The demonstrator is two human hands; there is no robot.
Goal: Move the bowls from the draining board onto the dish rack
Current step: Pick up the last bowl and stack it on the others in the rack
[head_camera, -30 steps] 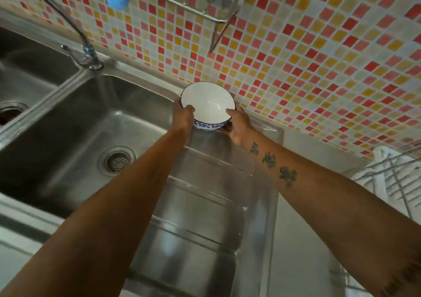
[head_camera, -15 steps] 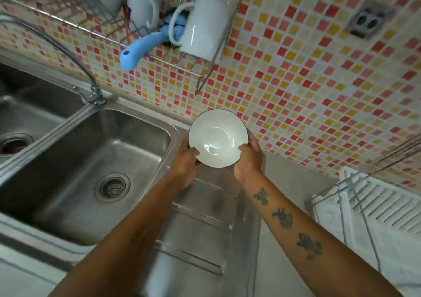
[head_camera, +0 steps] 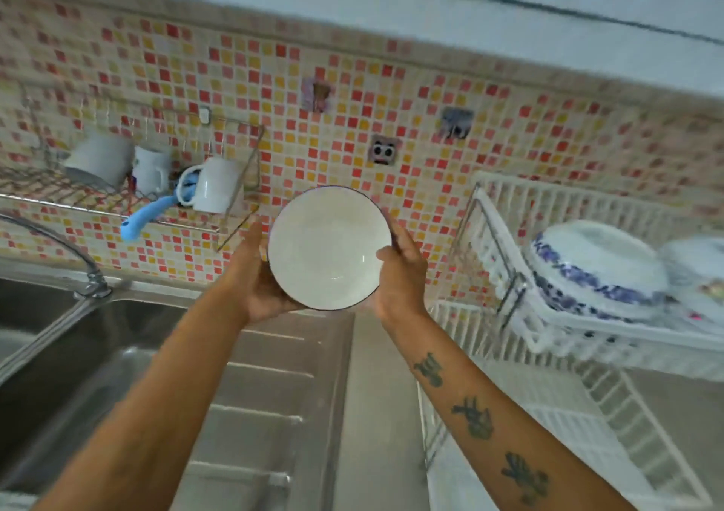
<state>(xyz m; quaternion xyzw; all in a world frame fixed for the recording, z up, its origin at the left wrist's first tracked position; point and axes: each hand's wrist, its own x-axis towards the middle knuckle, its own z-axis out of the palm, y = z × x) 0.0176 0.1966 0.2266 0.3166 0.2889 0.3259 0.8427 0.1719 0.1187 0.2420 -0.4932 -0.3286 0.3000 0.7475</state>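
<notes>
Both hands hold the round white ceramic bowl with a dark rim (head_camera: pixel 330 247) above the ribbed steel draining board (head_camera: pixel 250 393): left hand (head_camera: pixel 250 275) and right hand (head_camera: pixel 399 275) each with the grip closed on its edge. The white wire dish rack (head_camera: pixel 509 314) stands right of the bowl. No writing is legible.

I am looking at a home kitchen: a stainless steel double sink (head_camera: pixel 58 373) with a ribbed draining board (head_camera: pixel 270 385) and a curved tap (head_camera: pixel 74 252) sits below a wall of small red, orange and yellow mosaic tiles (head_camera: pixel 352 80). A wire wall shelf (head_camera: pixel 117 201) carries white mugs (head_camera: pixel 215 189) and a blue-handled utensil (head_camera: pixel 145 217). On the counter to the right I see a white dish rack (head_camera: pixel 509 275) with a blue-patterned bowl (head_camera: pixel 599 271) stacked in it.
</notes>
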